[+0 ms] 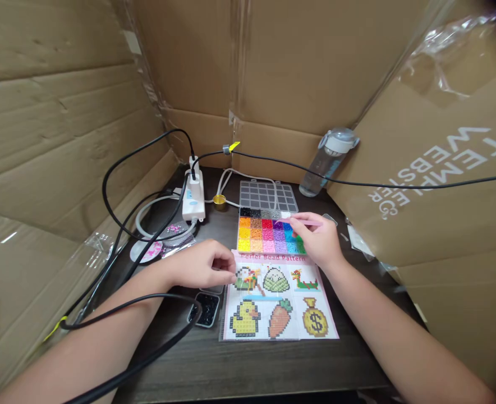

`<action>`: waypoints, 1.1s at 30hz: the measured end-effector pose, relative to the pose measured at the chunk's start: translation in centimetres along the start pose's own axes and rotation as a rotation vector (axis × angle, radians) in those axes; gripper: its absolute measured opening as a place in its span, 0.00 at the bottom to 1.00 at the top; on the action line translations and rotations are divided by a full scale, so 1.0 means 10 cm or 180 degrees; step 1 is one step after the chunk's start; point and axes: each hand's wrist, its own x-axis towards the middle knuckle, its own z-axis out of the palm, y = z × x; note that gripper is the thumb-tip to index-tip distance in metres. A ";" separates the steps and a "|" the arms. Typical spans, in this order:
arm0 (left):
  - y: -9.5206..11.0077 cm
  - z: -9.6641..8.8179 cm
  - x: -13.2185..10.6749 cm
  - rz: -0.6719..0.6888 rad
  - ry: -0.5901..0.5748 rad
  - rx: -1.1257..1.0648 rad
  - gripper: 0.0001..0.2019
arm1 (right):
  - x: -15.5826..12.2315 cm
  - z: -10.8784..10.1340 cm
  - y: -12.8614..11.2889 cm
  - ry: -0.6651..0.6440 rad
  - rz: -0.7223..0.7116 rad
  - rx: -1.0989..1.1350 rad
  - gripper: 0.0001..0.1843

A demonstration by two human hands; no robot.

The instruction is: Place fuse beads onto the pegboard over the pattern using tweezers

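A bead pattern sheet (279, 306) with six pictures lies on the dark table under a clear pegboard. Behind it stands a tray of coloured beads (269, 231) in many compartments. My right hand (320, 240) pinches pink tweezers (304, 223), whose tip points left over the blue and purple compartments. My left hand (203, 265) is curled, with its fingertips pressed on the left edge of the sheet by the top-left picture; I cannot see anything in it. A small dish of black beads (208, 308) sits just below that hand.
The tray's clear lid (268, 195) lies behind the tray. A white power strip (193, 196) with black cables, a small gold cap (219, 199) and a water bottle (327, 161) stand at the back. Cardboard walls enclose the table. A black cable crosses my left forearm.
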 end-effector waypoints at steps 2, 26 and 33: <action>0.01 0.01 0.00 -0.0016 0.0004 0.0088 0.10 | 0.04 0.06 -0.02 0.0044 -0.0020 0.0059 0.14; -0.09 0.01 0.10 -0.0065 0.0142 -0.0597 0.23 | -0.03 0.17 0.27 0.0151 0.0092 0.0636 0.12; -0.13 0.00 0.16 -0.0090 0.0196 -0.0793 0.25 | -0.04 0.31 0.20 0.0176 0.0346 0.0496 0.13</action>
